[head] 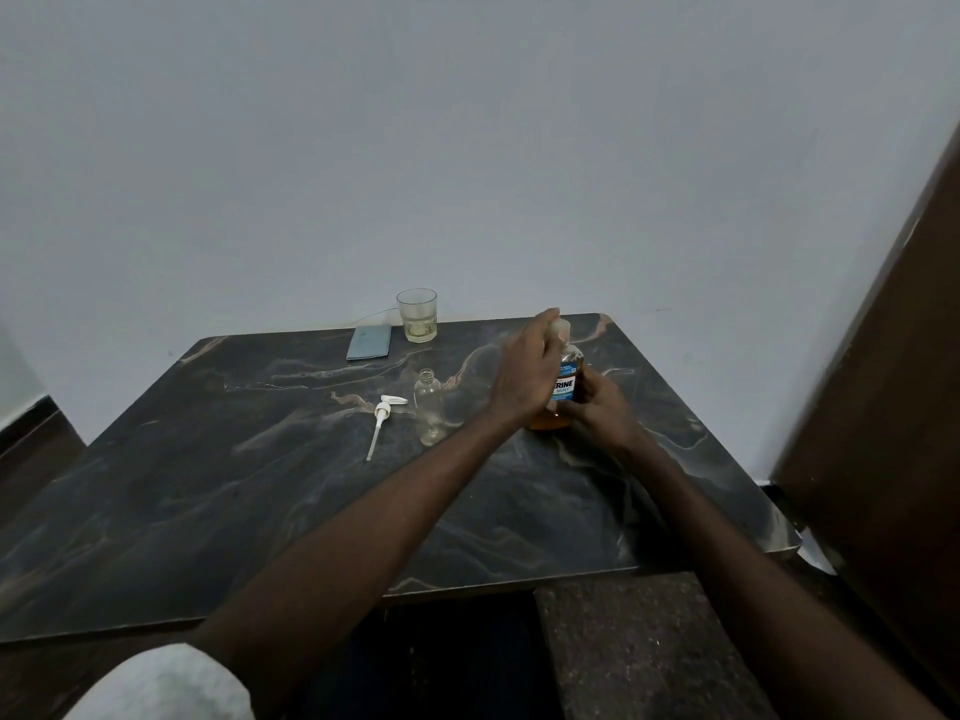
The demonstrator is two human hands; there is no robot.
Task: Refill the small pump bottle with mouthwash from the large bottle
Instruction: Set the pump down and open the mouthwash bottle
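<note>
The large mouthwash bottle (568,383), amber liquid with a blue label, stands upright on the dark marble table (260,485) at the right. My left hand (527,374) reaches across and wraps its pale cap from the left. My right hand (597,405) grips the bottle's lower body from the right. The small clear bottle (430,407) stands open and upright just left of my hands, with only a trace of liquid at its bottom. Its white pump head (383,414), with a long dip tube, lies flat on the table to its left.
A drinking glass (417,315) with a little pale liquid stands at the table's back edge by the wall. A grey phone (370,342) with a cable lies beside it. A dark wooden panel (893,407) rises at the right. A speckled stool (639,652) sits under the table's front edge.
</note>
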